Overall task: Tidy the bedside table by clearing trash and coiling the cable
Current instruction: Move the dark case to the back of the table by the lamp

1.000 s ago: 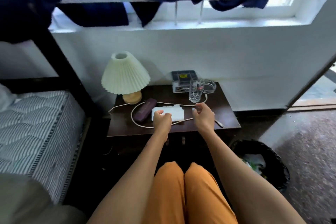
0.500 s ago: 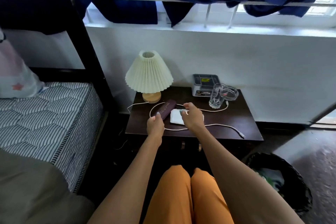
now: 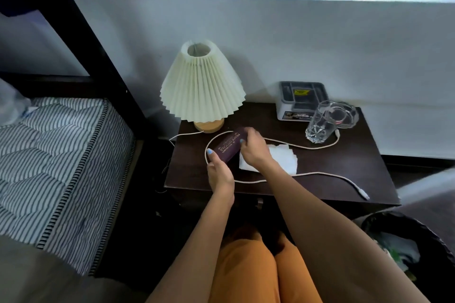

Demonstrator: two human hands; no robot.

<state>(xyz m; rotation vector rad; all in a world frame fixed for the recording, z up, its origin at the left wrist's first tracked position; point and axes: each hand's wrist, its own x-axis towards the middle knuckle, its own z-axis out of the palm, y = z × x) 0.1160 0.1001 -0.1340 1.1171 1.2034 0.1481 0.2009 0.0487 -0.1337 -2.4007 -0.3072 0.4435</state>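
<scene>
Closest of all is the black trash bin (image 3: 416, 248), down on the floor at the near right, just past the right corner of the desk (image 3: 344, 170). Next comes the near edge of the desk, and the white cable (image 3: 320, 174) runs along it, with its plug end lying loose near the right corner. The left hand (image 3: 219, 172) is closed on the near end of a dark purple box (image 3: 227, 147), with the thumb up on its side. The right hand (image 3: 253, 149) is closed on the far end of the same box. The box is long and thin and points from near left to far right, so both hands hold it end to end. Under the right hand, touching its wrist side, lies a white tissue (image 3: 283, 158), and this looks like the trash. The right hand is nearer to it and nearer to the bin. The cable loops all around the box and tissue. To the right there is bare desk, so room to move. Farther back stand a lamp (image 3: 202, 86) on the left, and a glass (image 3: 320, 123), an ashtray (image 3: 341, 114) and a grey box (image 3: 301, 99) on the right
</scene>
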